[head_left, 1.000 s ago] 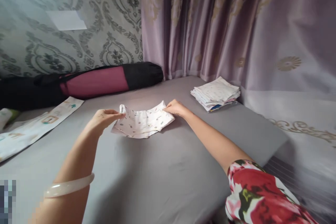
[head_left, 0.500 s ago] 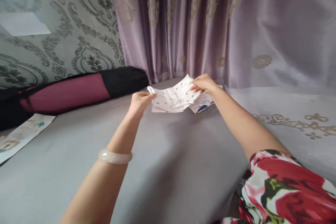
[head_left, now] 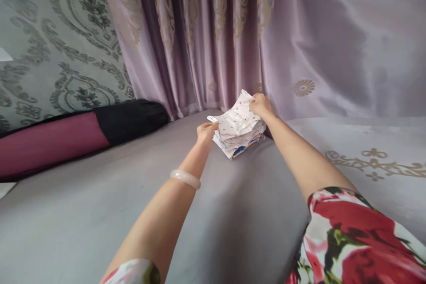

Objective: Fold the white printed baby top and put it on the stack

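A folded white cloth (head_left: 234, 120) with a small scattered print is stretched between my hands. My left hand (head_left: 207, 132) pinches its near left corner, and my right hand (head_left: 261, 105) grips its far right corner. Directly beneath lies a stack of similar folded cloths (head_left: 241, 142), with a bit of blue and yellow showing at its front edge. Whether the held cloth rests on the stack or hangs just above it, I cannot tell. A pale bangle (head_left: 185, 179) is on my left wrist.
The stack sits on a grey sheet-covered surface (head_left: 133, 204), close to purple curtains (head_left: 206, 44). Along the patterned wall (head_left: 80, 44) at left lies a long black and maroon bag (head_left: 56, 142). A white sheet's edge (head_left: 5, 188) shows at far left.
Both hands have carried the cloth from left of the stack to over it, the left hand moving right most. The view has turned to the right, and more of the stack shows.
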### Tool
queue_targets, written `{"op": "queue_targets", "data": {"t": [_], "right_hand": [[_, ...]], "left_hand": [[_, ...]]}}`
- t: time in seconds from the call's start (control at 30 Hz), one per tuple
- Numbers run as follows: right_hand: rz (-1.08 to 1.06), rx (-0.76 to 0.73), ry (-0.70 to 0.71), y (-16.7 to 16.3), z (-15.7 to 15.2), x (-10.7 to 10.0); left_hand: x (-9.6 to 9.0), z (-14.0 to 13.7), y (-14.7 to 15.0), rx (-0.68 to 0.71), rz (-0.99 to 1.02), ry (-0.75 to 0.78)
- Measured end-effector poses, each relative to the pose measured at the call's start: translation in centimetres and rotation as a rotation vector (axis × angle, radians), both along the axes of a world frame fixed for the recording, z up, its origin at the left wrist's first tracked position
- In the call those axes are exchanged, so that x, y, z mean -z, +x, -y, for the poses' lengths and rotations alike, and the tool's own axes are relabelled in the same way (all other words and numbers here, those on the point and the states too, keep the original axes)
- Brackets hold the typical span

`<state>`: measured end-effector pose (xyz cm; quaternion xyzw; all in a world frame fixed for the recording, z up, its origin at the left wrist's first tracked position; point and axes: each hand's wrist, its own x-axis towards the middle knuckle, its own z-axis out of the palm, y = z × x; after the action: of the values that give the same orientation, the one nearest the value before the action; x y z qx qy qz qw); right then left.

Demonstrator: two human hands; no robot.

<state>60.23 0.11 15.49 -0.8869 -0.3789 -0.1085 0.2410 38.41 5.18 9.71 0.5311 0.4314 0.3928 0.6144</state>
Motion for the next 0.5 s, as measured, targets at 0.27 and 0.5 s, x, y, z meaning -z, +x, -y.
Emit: {"op": "queue_targets", "data": {"t": [0.27,0.5], "right_hand": [[-0.004,0.028,0.028,1.8,-0.3,1.6],[-0.078,0.030,-0.088,2.0,0.3,4.2]], "left_hand": [[2.1,-0.3,3.1,0.029,-0.002,-0.007],[2.3,1.0,0.4,-0.047,0.000,0.202]]}}
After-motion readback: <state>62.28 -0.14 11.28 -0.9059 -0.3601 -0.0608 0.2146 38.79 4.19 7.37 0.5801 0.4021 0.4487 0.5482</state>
